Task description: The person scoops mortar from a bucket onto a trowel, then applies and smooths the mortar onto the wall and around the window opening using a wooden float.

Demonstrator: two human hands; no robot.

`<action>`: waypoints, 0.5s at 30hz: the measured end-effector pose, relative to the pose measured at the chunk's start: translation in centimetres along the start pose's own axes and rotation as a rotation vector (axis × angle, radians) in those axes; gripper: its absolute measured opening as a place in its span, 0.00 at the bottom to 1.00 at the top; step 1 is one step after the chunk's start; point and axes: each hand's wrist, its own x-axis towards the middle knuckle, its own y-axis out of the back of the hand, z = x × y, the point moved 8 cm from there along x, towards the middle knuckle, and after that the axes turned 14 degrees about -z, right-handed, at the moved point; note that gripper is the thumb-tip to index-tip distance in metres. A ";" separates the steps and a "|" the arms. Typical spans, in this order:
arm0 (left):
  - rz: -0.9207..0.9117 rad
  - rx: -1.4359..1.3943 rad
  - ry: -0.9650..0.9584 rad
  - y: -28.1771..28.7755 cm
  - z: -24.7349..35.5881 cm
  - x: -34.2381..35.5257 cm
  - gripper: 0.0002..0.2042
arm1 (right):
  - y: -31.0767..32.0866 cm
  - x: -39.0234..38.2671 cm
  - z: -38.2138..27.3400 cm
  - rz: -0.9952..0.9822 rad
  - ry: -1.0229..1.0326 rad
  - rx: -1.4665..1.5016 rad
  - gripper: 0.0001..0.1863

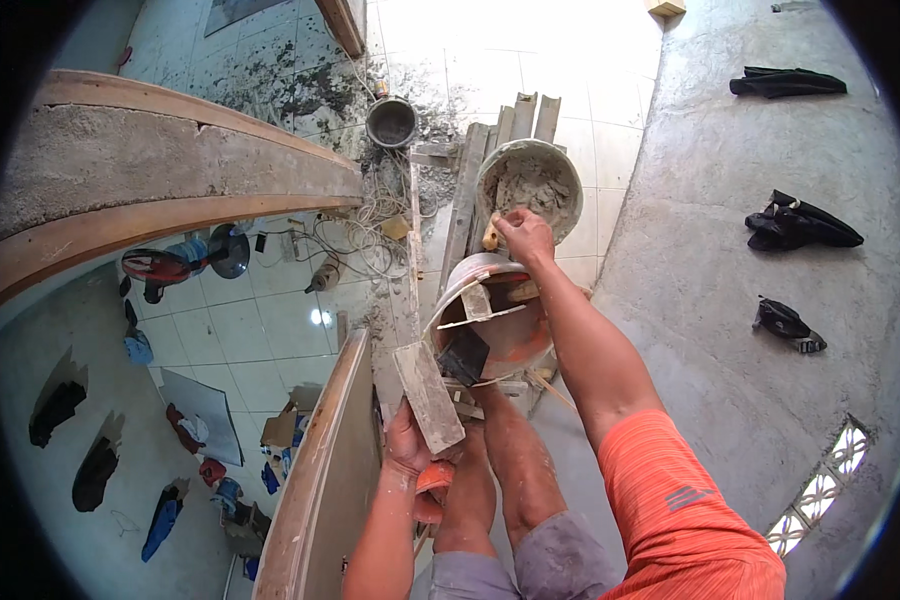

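Observation:
My right hand [527, 240] is closed round a trowel's wooden handle [491, 234] at the near rim of a round bucket of mortar [575, 205]. I cannot make out the trowel's blade. Lumpy grey mortar [532, 188] lies inside that bucket. Low in the middle, my left hand [404, 440] grips a flat, mortar-smeared rectangular board [428, 396], its face turned up. The fingers under the board are hidden. Between my hands stands a second, wider bucket [530, 345], holding a float with a block handle [477, 301] and a black, flat-sided object [464, 356].
A door frame edge [310, 480] stands close to my left arm, and a thick wall end [190, 180] juts in beyond it. Planks [467, 190], cables [375, 225] and a small dark bucket [391, 123] lie ahead. A fan [230, 252] stands at left; a grey wall [690, 260] rises at right.

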 end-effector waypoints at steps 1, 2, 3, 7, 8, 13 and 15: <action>0.062 0.006 -0.006 0.6 -0.1 -0.1 0.28 | -1.6 0.2 0.9 -0.157 -0.089 0.046 0.25; 0.065 0.003 -0.007 0.8 0.0 -0.1 0.28 | -2.0 0.2 0.9 -0.157 -0.088 0.065 0.28; 0.024 -0.016 0.016 0.7 -0.2 0.1 0.28 | -2.5 0.3 0.9 -0.162 -0.089 0.064 0.28; 0.066 0.036 -0.008 1.4 0.0 0.7 0.27 | -2.2 1.2 1.0 -0.037 -0.109 0.085 0.28; 0.075 0.035 -0.008 1.5 0.3 0.5 0.27 | -1.9 1.2 0.5 -0.011 -0.082 0.035 0.27; -0.008 -0.005 0.005 -0.3 0.0 1.7 0.26 | 1.8 2.6 3.6 0.152 -0.185 0.082 0.19; 0.050 0.032 -0.037 0.4 1.2 1.2 0.26 | -0.8 2.0 4.0 -0.070 -0.319 0.773 0.15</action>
